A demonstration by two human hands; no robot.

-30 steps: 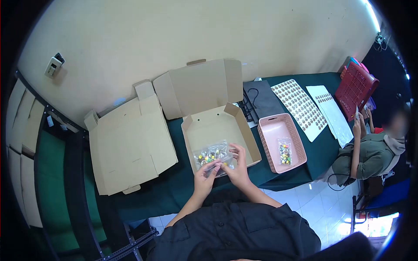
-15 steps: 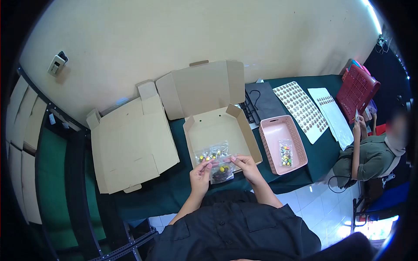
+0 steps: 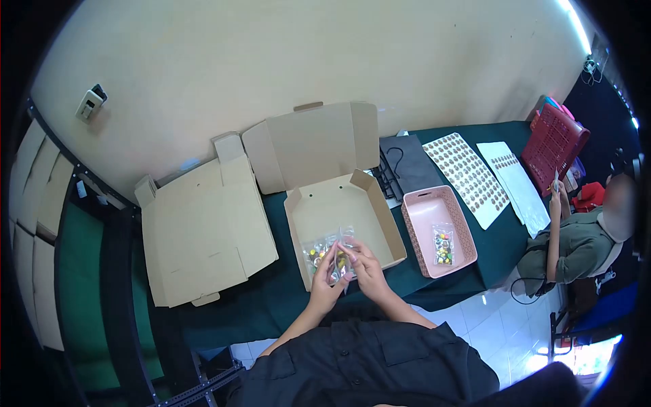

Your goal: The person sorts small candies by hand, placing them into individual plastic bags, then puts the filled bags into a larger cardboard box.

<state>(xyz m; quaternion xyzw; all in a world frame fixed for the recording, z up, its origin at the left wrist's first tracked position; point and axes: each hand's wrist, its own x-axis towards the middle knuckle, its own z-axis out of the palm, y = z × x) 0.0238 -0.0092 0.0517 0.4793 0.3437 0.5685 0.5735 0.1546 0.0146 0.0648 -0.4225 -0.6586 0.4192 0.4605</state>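
My left hand point(image 3: 327, 285) and my right hand point(image 3: 368, 273) press a clear plastic bag point(image 3: 337, 264) between them, its sides turned nearly edge-on to me. Fingers hide much of what is inside, though some yellow shows. Both hands are over the front edge of an open cardboard box point(image 3: 339, 197). Just behind them, in the box, lies another clear bag point(image 3: 314, 251) with small yellow and dark pieces. To the right, a pink basket point(image 3: 417, 251) holds one more clear bag point(image 3: 443, 244) of small multicoloured pieces.
Flattened cardboard boxes point(image 3: 203, 237) lie to the left. Behind the basket are dark paper bags point(image 3: 413, 159), a sticker sheet point(image 3: 468, 180) and white sheets point(image 3: 515, 186). A maroon basket point(image 3: 556, 146) stands farther right, near a seated person point(image 3: 576, 241) holding something small.
My hands have come together, turning the bag from flat and stretched between my fingertips to folded or squeezed upright between them. The view has shifted slightly.
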